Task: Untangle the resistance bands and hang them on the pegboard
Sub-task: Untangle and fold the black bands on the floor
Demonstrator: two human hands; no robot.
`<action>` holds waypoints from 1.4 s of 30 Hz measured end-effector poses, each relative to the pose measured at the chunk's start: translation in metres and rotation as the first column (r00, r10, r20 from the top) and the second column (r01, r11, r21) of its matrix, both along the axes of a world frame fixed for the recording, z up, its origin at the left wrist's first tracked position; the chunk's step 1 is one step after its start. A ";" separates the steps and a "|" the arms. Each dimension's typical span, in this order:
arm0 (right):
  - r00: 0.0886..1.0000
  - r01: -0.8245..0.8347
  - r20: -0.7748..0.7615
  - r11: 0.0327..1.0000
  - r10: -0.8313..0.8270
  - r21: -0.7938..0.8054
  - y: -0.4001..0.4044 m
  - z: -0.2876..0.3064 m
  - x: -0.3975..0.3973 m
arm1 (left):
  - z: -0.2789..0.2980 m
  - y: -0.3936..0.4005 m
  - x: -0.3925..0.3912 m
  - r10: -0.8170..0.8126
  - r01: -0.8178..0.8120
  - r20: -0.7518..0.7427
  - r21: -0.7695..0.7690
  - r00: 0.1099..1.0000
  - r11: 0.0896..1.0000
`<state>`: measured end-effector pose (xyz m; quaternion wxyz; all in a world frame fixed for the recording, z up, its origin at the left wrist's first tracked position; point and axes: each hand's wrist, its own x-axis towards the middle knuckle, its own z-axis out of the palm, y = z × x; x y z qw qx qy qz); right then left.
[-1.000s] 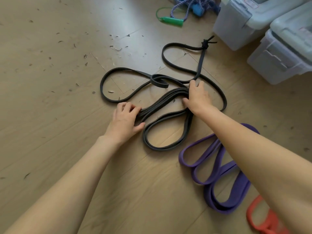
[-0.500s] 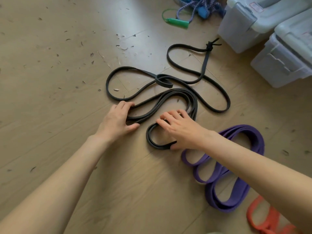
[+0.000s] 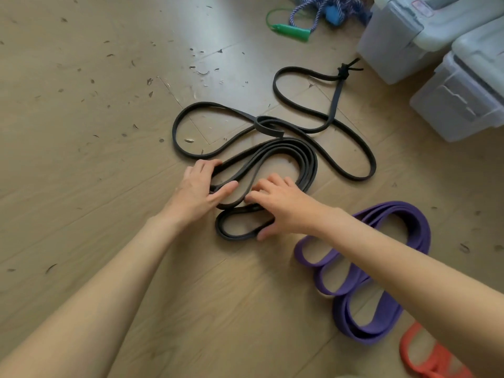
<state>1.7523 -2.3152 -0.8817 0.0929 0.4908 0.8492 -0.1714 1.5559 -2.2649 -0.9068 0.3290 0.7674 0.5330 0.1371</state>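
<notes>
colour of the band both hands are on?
Black band, clearest in the head view.

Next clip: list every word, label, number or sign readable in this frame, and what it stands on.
No text can be read.
Sticker on the lid of the far storage bin: reddish marks, too blurred to read.
Black bands, purple bands, orange band, green handle: no print visible.

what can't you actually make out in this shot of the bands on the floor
Head view, the only one:
- Orange band: cut off by the bottom edge and hidden under the right forearm.
- Purple band: its middle is crossed by that forearm.
- Black band: the right hand and left hand cover where its strands cross.
- Bins: cut off by the right edge.
- Pegboard: not in view.
</notes>
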 end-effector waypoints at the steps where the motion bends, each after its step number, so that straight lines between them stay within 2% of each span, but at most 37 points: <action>1: 0.992 0.073 -0.092 0.994 -0.081 -0.083 0.003 0.005 0.006 | 0.002 0.001 -0.005 -0.020 0.022 0.038 -0.032 0.999 0.999; 2: 0.966 0.155 -0.189 0.979 -0.178 -0.129 0.006 0.010 0.013 | 0.004 0.001 -0.009 -0.040 0.047 0.085 -0.077 0.996 0.996; 4: 0.882 0.354 -0.307 0.933 -0.358 -0.070 0.015 0.015 0.029 | 0.008 -0.001 -0.018 -0.085 0.109 0.136 -0.180 0.987 0.978; 6: 0.807 0.553 -0.305 0.829 -0.506 0.088 0.027 0.014 0.040 | 0.011 -0.001 -0.023 -0.147 0.166 0.097 -0.231 0.984 0.959; 8: 0.740 0.669 -0.244 0.721 -0.627 0.180 0.040 0.009 0.044 | 0.012 0.000 -0.022 -0.183 0.189 0.047 -0.219 0.982 0.957; 11: 0.696 0.718 -0.138 0.675 -0.705 0.170 0.053 -0.002 0.043 | 0.012 0.004 -0.018 -0.164 0.161 -0.007 -0.154 0.986 0.975; 15: 0.701 0.714 -0.203 0.667 -0.684 0.213 0.057 -0.011 0.050 | 0.011 0.006 -0.015 -0.160 0.159 -0.076 -0.015 0.984 0.987; 17: 0.700 0.710 -0.237 0.693 -0.673 0.127 0.057 -0.014 0.056 | 0.011 0.005 -0.015 -0.155 0.159 -0.102 0.032 0.983 0.987; 19: 0.604 0.757 -0.349 0.652 -0.717 -0.030 0.056 -0.013 0.067 | 0.012 0.006 -0.016 -0.105 0.107 -0.049 0.029 0.993 0.994; 20: 0.551 0.779 -0.411 0.624 -0.727 -0.059 0.054 -0.011 0.073 | 0.014 0.005 -0.016 -0.064 0.064 -0.005 0.022 0.998 0.998; 21: 0.537 0.795 -0.443 0.606 -0.718 -0.018 0.053 -0.009 0.081 | 0.016 0.005 -0.015 -0.027 0.026 0.033 0.024 0.999 0.999; 23: 0.619 0.768 -0.379 0.631 -0.688 0.111 0.054 -0.008 0.098 | 0.017 0.006 -0.007 0.004 -0.008 0.051 0.069 0.999 0.998; 24: 0.683 0.720 -0.281 0.687 -0.674 0.104 0.055 -0.007 0.106 | 0.017 0.007 -0.001 -0.001 -0.002 0.030 0.109 1.000 0.994; 26: 0.794 0.602 -0.076 0.797 -0.603 -0.038 0.062 -0.006 0.116 | 0.017 0.007 0.018 -0.055 0.064 -0.064 0.147 0.996 0.987; 27: 0.823 0.565 -0.011 0.820 -0.568 -0.094 0.067 -0.005 0.117 | 0.017 0.006 0.030 -0.112 0.127 -0.120 0.124 0.986 0.984; 29: 0.815 0.575 -0.018 0.811 -0.580 -0.108 0.076 -0.002 0.121 | 0.013 0.000 0.055 -0.260 0.274 -0.233 0.029 0.937 0.961; 31: 0.790 0.611 -0.027 0.790 -0.613 -0.054 0.079 0.000 0.125 | 0.006 -0.008 0.075 -0.384 0.385 -0.375 -0.074 0.844 0.920; 33: 0.787 0.613 0.079 0.790 -0.611 -0.005 0.076 0.003 0.127 | 0.000 -0.010 0.083 -0.424 0.431 -0.525 -0.117 0.738 0.895; 34: 0.767 0.636 0.088 0.771 -0.635 0.022 0.075 0.006 0.128 | -0.001 -0.010 0.084 -0.421 0.437 -0.574 -0.118 0.702 0.891; 35: 0.713 0.700 0.015 0.713 -0.701 0.041 0.075 0.012 0.128 | 0.000 -0.009 0.083 -0.416 0.438 -0.600 -0.119 0.683 0.891; 36: 0.600 0.798 -0.132 0.602 -0.789 0.028 0.080 0.021 0.128 | 0.002 -0.008 0.083 -0.414 0.437 -0.611 -0.122 0.674 0.891; 37: 0.441 0.881 -0.312 0.473 -0.842 -0.032 0.088 0.034 0.126 | 0.004 -0.007 0.083 -0.419 0.435 -0.618 -0.135 0.665 0.890; 38: 0.300 0.916 -0.474 0.389 -0.828 -0.100 0.098 0.051 0.125 | 0.007 -0.006 0.084 -0.427 0.429 -0.624 -0.159 0.654 0.889; 39: 0.214 0.919 -0.589 0.366 -0.779 -0.150 0.109 0.072 0.122 | 0.012 -0.005 0.085 -0.437 0.418 -0.629 -0.190 0.643 0.889; 40: 0.176 0.907 -0.664 0.383 -0.726 -0.178 0.119 0.094 0.119 | 0.018 -0.004 0.087 -0.440 0.402 -0.628 -0.214 0.642 0.890; 42: 0.183 0.875 -0.754 0.455 -0.631 -0.168 0.131 0.136 0.110 | 0.037 0.000 0.094 -0.406 0.380 -0.594 -0.175 0.695 0.908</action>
